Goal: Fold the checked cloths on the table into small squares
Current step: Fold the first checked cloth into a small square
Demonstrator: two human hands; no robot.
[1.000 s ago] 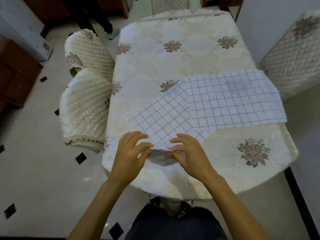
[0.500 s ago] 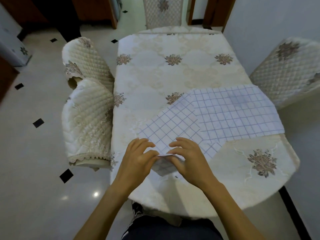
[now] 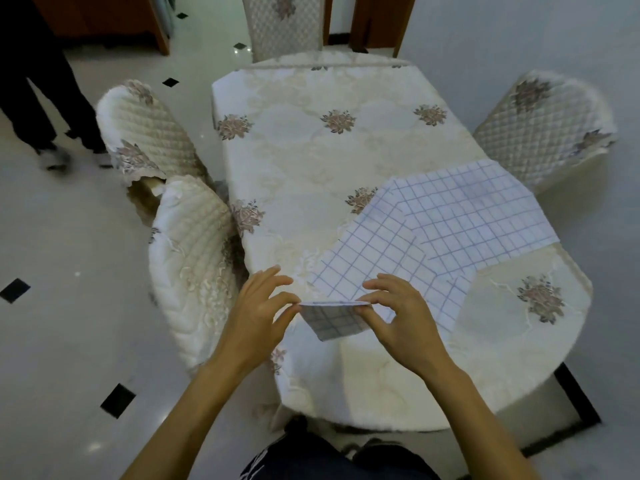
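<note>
Your left hand and right hand now pinch the cloth wider apart, its fold taut between them; the crease seems set.

right cloth: white, blue checks; spread flat on surface, right side.
middle cloth: same pattern; flat, diagonal, overlaps right cloth.
folded cloth: small, layered; raised at near edge.

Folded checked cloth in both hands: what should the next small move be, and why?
Probably lay it flat on the table and press the crease: left hand and right hand pinch the folded cloth at its top corners, and two checked cloths lie flat behind it.
</note>
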